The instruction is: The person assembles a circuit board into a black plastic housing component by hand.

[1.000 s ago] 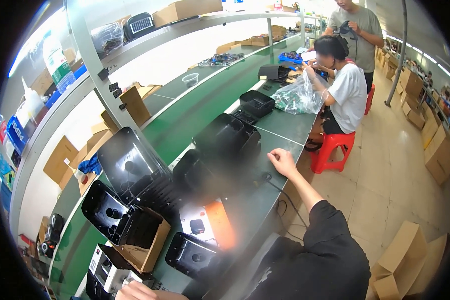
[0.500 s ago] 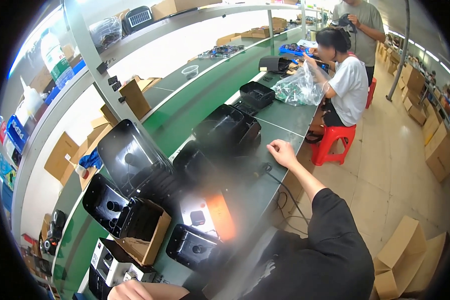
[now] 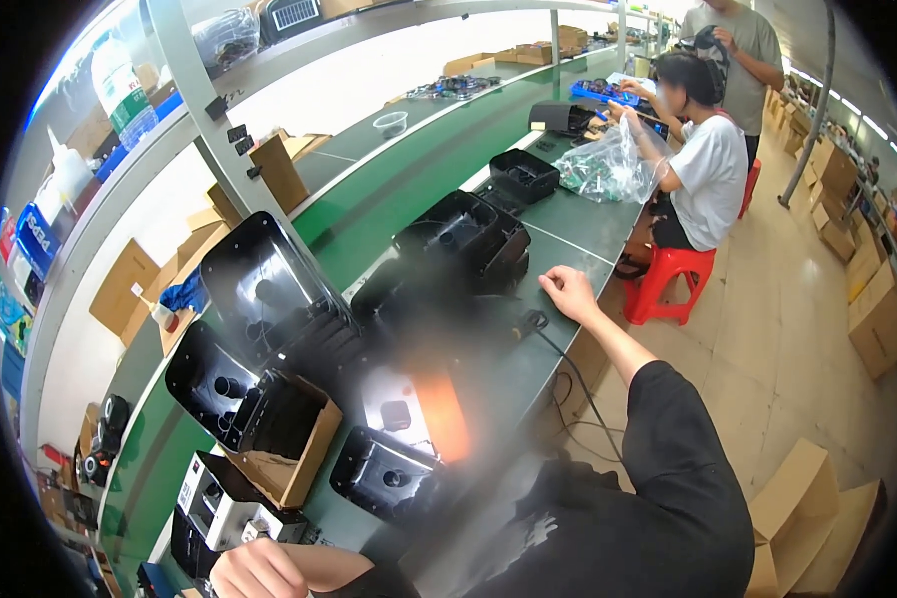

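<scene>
On the shelf (image 3: 369, 35) at upper left, a clear bottle with a green label (image 3: 120, 85), a white squeeze bottle (image 3: 67, 164), a clear bag of dark goods (image 3: 224, 40) and a black unit with a small panel (image 3: 294, 12). Beyond the green belt (image 3: 354, 204), a clear plastic bowl (image 3: 390, 126) on the far surface. Nearer the shelf post, a crumpled blue cloth (image 3: 184, 292) among open cardboard flaps. Farther along, on a red stool (image 3: 673, 284), a seated person in white (image 3: 708, 174), beside a clear bag of green parts (image 3: 608, 171) and a blue tray (image 3: 580, 92). Close behind, a standing person in a greyish shirt (image 3: 757, 50). Rightward, a slanted pole (image 3: 822, 110), stacked cartons (image 3: 877, 319) and an open carton (image 3: 802, 508) on the tiled floor (image 3: 718, 369).
</scene>
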Demonstrator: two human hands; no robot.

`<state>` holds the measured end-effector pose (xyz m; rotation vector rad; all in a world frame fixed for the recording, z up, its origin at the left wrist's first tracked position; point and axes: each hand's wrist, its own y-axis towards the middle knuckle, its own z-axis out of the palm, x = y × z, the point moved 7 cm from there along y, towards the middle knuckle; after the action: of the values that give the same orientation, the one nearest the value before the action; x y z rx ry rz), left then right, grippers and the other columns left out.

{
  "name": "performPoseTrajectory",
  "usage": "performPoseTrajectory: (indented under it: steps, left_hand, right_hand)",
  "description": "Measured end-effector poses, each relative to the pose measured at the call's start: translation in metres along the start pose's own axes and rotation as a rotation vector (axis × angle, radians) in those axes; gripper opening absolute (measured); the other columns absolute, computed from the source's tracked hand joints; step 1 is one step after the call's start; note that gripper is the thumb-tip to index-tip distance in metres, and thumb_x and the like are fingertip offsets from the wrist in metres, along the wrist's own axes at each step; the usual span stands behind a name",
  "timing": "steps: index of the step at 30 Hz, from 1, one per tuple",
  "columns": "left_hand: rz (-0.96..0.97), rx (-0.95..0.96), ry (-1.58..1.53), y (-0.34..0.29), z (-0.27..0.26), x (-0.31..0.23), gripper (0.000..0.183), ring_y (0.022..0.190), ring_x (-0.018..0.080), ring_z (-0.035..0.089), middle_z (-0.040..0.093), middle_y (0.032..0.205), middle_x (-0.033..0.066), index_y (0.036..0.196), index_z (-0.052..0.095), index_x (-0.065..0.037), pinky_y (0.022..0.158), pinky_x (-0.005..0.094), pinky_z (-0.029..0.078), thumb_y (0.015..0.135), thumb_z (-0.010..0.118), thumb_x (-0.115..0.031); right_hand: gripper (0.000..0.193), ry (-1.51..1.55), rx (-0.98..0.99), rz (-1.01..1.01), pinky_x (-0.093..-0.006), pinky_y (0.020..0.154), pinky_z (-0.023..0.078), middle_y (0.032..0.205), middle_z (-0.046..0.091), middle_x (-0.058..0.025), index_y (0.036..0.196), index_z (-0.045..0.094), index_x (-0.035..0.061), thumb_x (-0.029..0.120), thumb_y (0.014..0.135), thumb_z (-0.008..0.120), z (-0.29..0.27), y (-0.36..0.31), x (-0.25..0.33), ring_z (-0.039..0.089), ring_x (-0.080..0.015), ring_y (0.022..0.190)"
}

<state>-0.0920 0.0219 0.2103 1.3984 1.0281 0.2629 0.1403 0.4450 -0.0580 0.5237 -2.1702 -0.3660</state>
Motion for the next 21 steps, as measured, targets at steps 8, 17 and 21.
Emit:
performPoseTrajectory:
  steps: [8,17,21]
  left_hand:
    - [0.096,-0.079,-0.012,-0.002,-0.002,-0.004,0.022,0.043,0.0144,0.055,0.061,0.057,0.0091,0.057,0.054,-0.005,0.041,0.0212,0.041,0.079,0.056,-0.003]
    - [-0.003,-0.13,-0.072,-0.012,-0.017,-0.002,0.016,0.046,0.0217,0.059,0.062,0.06,0.0144,0.06,0.054,-0.002,0.046,0.03,0.051,0.075,0.056,0.001]
    - [0.098,-0.448,-0.03,-0.03,-0.028,-0.015,0.021,0.033,0.0255,0.051,0.055,0.053,0.0265,0.05,0.048,0.009,0.027,0.0329,0.047,0.071,0.048,0.013]
  right_hand:
    - [0.022,-0.005,0.01,0.003,-0.0334,0.059,0.046,0.071,0.06,-0.0107,0.078,0.063,0.0022,0.024,0.08,0.062,0.002,0.0,0.005,0.059,-0.0222,0.063]
    - [0.023,-0.001,0.04,0.019,-0.034,0.059,0.046,0.072,0.06,-0.0084,0.078,0.064,0.0045,0.027,0.08,0.061,0.003,-0.004,0.001,0.059,-0.0222,0.064]
    - [0.023,-0.028,0.061,0.008,-0.0349,0.06,0.046,0.071,0.06,-0.0079,0.079,0.064,0.0052,0.028,0.079,0.061,0.005,-0.001,0.002,0.059,-0.0225,0.065]
